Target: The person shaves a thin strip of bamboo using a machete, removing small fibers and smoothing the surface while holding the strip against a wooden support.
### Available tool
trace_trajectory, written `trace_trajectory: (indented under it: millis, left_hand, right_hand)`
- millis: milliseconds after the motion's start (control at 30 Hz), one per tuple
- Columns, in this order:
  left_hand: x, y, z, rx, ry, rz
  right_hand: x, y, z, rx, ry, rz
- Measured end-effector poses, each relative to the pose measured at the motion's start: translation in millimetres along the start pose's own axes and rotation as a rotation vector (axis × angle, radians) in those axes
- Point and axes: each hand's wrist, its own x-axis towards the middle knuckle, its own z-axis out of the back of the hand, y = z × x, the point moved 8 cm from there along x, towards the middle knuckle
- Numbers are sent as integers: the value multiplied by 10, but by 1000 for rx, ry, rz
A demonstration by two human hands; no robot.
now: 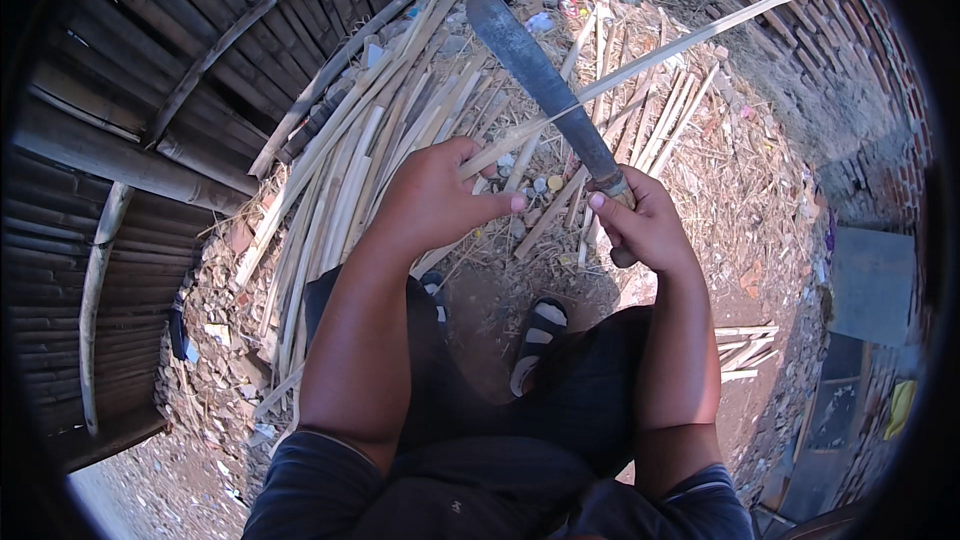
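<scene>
My right hand (pixel 645 220) is closed around the handle of a machete (pixel 530 65), its wide dark blade slanting up and to the left. In my left hand (pixel 440 190) is the near end of a long pale bamboo strip (pixel 700 32), gripped by the curled fingers while the thumb sticks out to the right. The strip runs away to the upper right, and the blade crosses it just beyond my left hand. A thin sliver shows at the crossing; how deep the edge sits in the strip I cannot tell.
Many split bamboo strips (pixel 360 155) lie on the ground at the left, with more (pixel 685 120) at the right and a small pile (pixel 745 352) by my right forearm. A bamboo wall (pixel 190 50) stands left, a brick wall (pixel 850 70) right. Litter (pixel 540 22) is scattered ahead.
</scene>
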Motion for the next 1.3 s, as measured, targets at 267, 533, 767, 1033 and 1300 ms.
trace_trajectory:
  millis: [267, 533, 767, 1033, 1300]
  left_hand:
    - [-13, -55, 43, 57, -31, -33]
    - [-11, -41, -9, -43, -51, -45]
    - [-31, -85, 8, -19, -26, -11]
    - [26, 1, -65, -53, -30, -35]
    - [24, -59, -127, -137, -28, -28]
  right_hand:
    - [-17, 82, -158, -155, 51, 28]
    - [-33, 66, -90, -59, 10, -3]
    - [5, 34, -57, -8, 2, 33]
    - [-41, 51, -271, -41, 62, -12]
    - [-71, 122, -227, -25, 66, 2]
